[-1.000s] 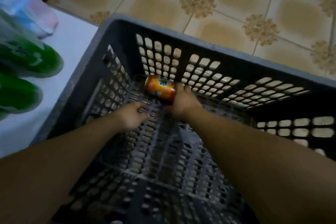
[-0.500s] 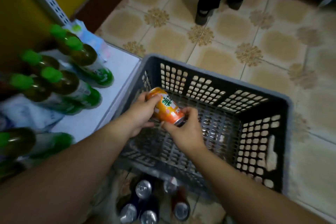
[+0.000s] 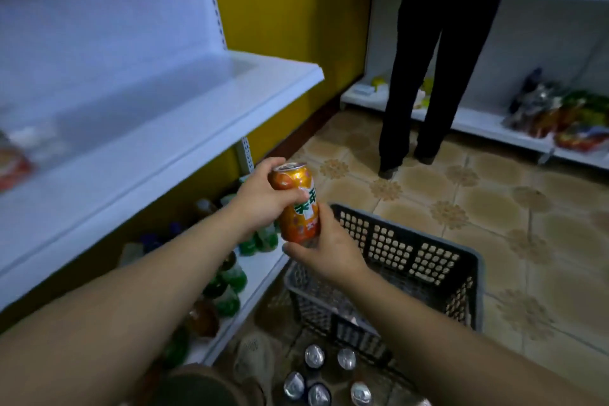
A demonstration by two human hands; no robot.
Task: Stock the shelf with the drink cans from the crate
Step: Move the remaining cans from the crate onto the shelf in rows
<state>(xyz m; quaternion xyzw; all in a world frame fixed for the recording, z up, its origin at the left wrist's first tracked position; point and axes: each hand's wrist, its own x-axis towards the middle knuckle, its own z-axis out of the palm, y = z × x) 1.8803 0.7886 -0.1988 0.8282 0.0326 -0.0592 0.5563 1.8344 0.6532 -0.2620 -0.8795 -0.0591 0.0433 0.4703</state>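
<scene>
Just hauled the orange drink can [image 3: 298, 208] out of the grey crate [image 3: 395, 250] and tipped it upright above the rim, wrapping the left hand [image 3: 263, 199] round its top half and gripping the base with the right hand [image 3: 326, 252], so probably bound for the white shelf [image 3: 164, 128].

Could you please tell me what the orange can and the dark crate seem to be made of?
The orange can: likely thin metal, glossy printed skin, silvery rim on top. The crate: probably moulded plastic, matte dark grey, with a lattice of holes in its walls.
</scene>
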